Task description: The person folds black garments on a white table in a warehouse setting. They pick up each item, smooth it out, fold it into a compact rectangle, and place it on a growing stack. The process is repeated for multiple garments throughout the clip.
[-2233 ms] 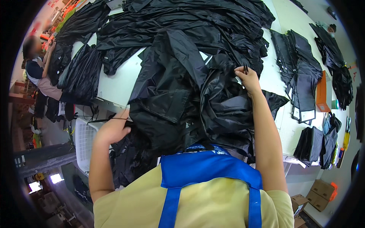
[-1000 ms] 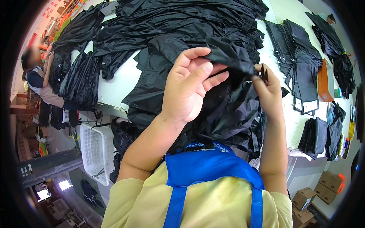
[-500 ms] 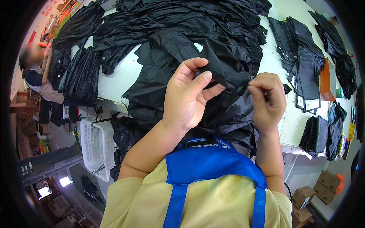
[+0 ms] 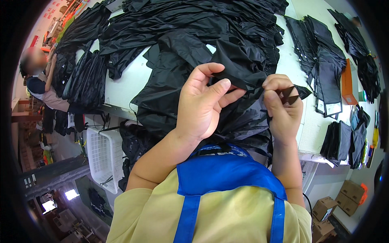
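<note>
A black garment (image 4: pixel 239 60) of thin, slightly shiny cloth hangs from my hands, its lower folds spread over the table edge and in front of my apron. My left hand (image 4: pixel 204 99) grips a fold of it between thumb and fingers, palm turned up. Close by on the right, my right hand (image 4: pixel 283 107) pinches the cloth's edge with thumb and index finger, the other fingers curled. A dark pointed shape shows through and beyond these curled fingers; whether it is cloth or a small tool I cannot tell.
A white table (image 4: pixel 125 91) bears a large heap of black garments (image 4: pixel 182 18). More black garments (image 4: pixel 324 60) lie right, beside an orange box (image 4: pixel 348 83). A white plastic basket (image 4: pixel 101 158) stands lower left, cardboard boxes (image 4: pixel 324 208) lower right. Another person (image 4: pixel 40 85) works at far left.
My right hand has turned slightly and its fingertips now pinch closer along the cloth's edge. The left hand has shifted a little to the right, still gripping the garment.
</note>
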